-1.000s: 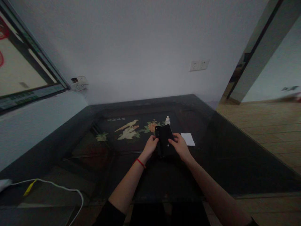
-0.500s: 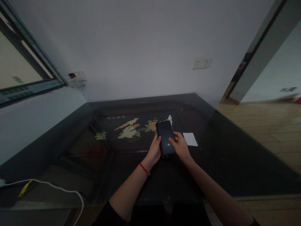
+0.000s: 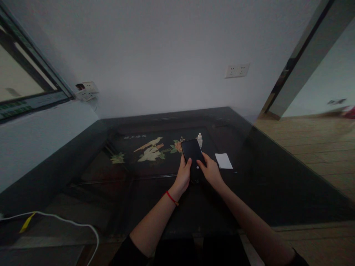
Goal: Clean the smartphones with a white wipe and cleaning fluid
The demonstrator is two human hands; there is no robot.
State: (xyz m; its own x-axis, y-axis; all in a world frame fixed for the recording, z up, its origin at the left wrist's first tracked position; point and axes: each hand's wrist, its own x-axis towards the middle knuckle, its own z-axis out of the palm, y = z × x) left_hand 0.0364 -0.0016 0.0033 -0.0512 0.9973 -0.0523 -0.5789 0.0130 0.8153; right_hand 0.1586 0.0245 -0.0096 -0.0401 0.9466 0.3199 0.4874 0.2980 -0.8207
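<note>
A dark smartphone (image 3: 193,151) is held upright-tilted above the table, its screen toward me and dark apart from a small pale dot low on it. My left hand (image 3: 183,174) grips its left edge, thumb on the front; a red cord circles that wrist. Around the right edge closes my right hand (image 3: 212,170), with its thumb over the lower screen. Just behind the phone's upper right corner stands a small white bottle (image 3: 199,139). To the right of my right hand lies a white paper (image 3: 223,161), flat on the table. The fingers behind the phone are hidden.
The dark glossy table (image 3: 266,184) bears a bird-and-flower picture (image 3: 151,151). A white cable (image 3: 66,221) with a yellow tag (image 3: 27,222) runs over its front left. Behind are a wall with sockets (image 3: 237,70) and, at left, a window (image 3: 24,66).
The phone has tilted and shifted slightly left, and my right thumb has moved a little left over the screen. Both hands keep their grip. The view has shifted slightly.
</note>
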